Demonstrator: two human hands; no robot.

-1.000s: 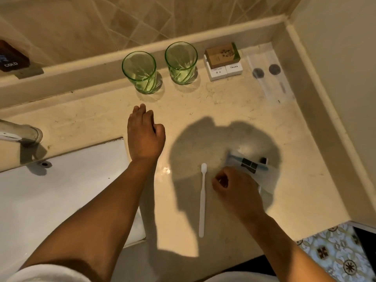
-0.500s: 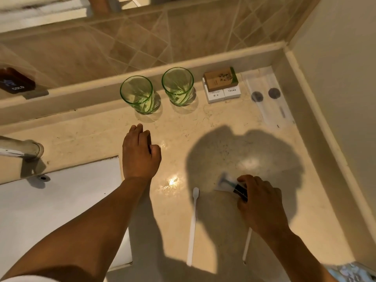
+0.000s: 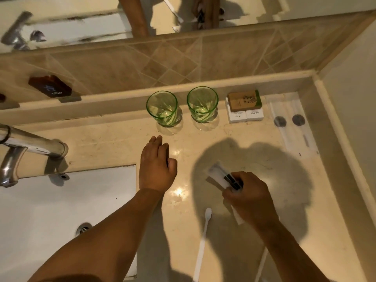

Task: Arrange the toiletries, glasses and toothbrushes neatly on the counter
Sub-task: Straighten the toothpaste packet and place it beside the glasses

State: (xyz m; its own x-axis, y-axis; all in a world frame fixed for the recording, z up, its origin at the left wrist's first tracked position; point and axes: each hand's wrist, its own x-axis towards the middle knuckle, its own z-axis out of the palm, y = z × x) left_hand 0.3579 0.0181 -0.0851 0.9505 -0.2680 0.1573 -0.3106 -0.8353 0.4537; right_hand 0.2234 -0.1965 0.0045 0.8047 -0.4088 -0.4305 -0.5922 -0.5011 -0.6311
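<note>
Fingers (image 3: 242,181) of my right hand (image 3: 249,197) pinch the toothpaste tube (image 3: 218,173) above the tabletop (image 3: 264,200); my left hand (image 3: 155,165) rests flat. Glasses (image 3: 162,107) and soap boxes (image 3: 244,105) look lined up; the toothbrush (image 3: 203,239) is left.

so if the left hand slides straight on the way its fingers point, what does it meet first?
Probably the left green glass. The left hand lies flat on the counter, fingers aimed up toward the back ledge, with bare counter between. It may pass just left of the glass; depth is hard to judge.
</note>
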